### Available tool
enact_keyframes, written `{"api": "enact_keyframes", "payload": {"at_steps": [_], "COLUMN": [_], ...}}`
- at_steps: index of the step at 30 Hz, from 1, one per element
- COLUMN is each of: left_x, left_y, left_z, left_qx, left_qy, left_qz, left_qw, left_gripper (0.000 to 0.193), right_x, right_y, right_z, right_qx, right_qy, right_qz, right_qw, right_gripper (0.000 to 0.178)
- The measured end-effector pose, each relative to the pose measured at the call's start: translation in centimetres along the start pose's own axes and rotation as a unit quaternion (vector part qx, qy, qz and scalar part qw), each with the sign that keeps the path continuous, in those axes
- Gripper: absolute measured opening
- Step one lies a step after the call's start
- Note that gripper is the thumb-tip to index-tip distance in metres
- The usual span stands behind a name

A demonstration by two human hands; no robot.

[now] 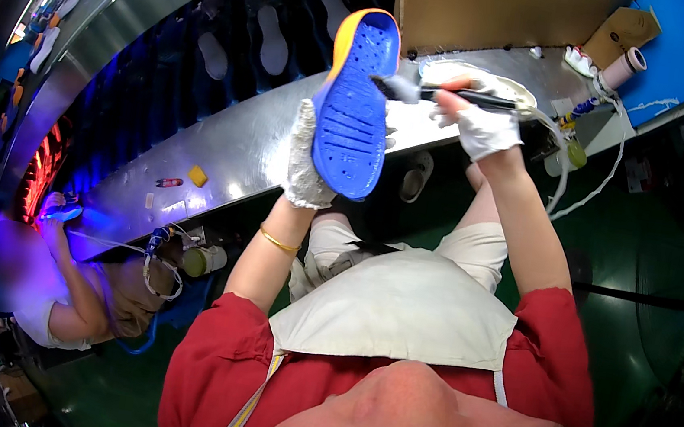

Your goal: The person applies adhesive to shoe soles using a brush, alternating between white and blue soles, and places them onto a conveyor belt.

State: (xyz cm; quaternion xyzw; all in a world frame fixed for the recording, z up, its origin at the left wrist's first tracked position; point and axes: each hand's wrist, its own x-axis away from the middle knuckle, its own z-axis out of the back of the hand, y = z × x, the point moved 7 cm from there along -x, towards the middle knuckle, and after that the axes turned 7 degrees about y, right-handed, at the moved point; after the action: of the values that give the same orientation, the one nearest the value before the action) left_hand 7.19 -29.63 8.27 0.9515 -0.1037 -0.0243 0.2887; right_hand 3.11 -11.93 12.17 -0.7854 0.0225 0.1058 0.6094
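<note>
My left hand, in a whitish, stained glove, grips a blue shoe sole with an orange-yellow side. The sole stands nearly upright over the metal bench, its holed and ridged blue face turned towards me. In my right hand, which wears a white glove with bare fingertips, is a brush with a black handle. Its grey bristles are at the right edge of the sole; whether they touch it I cannot tell. A whitish tube runs from the handle's end. Behind the brush lies a white shoe piece.
Several grey soles lie on the dark conveyor beyond the bench. A yellow block and a small red tool rest on the bench. At right stands a pink cup. Another person works at left with a blue piece.
</note>
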Motion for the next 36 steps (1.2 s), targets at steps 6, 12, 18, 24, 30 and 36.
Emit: {"api": "enact_keyframes", "payload": {"at_steps": [6, 12, 18, 24, 30, 36], "left_x": [-3.1, -8.1, -13.5, -8.6, 0.1, 2.8], "left_y": [13.0, 24.9, 32.4, 40.2, 54.8, 57.4], "left_z": [-8.2, -16.6, -3.7, -0.6, 9.8, 12.1], "left_qx": [-0.206, -0.699, -0.441, -0.797, -0.779, -0.713], "left_qy": [-0.191, 0.081, 0.094, 0.311, 0.522, 0.649], "left_qz": [-0.18, -0.56, -0.475, -0.478, -0.31, -0.188], "left_qw": [0.943, 0.438, 0.755, 0.198, 0.156, 0.186], "left_gripper": [0.093, 0.02, 0.034, 0.042, 0.057, 0.086], "right_x": [1.3, 2.4, 3.6, 4.1, 2.6, -0.1], "right_y": [-3.5, -1.5, -0.4, 0.5, 2.6, 2.1], "right_z": [3.3, 3.2, 0.0, -0.3, -2.8, -5.0], "right_qx": [-0.046, -0.039, 0.165, 0.192, 0.194, 0.274], "right_qy": [0.079, 0.094, -0.006, -0.025, -0.051, -0.069], "right_qz": [0.11, 0.068, 0.17, 0.152, 0.135, 0.148], "right_qw": [0.99, 0.992, 0.972, 0.969, 0.97, 0.948], "right_gripper": [0.011, 0.013, 0.015, 0.016, 0.015, 0.013]}}
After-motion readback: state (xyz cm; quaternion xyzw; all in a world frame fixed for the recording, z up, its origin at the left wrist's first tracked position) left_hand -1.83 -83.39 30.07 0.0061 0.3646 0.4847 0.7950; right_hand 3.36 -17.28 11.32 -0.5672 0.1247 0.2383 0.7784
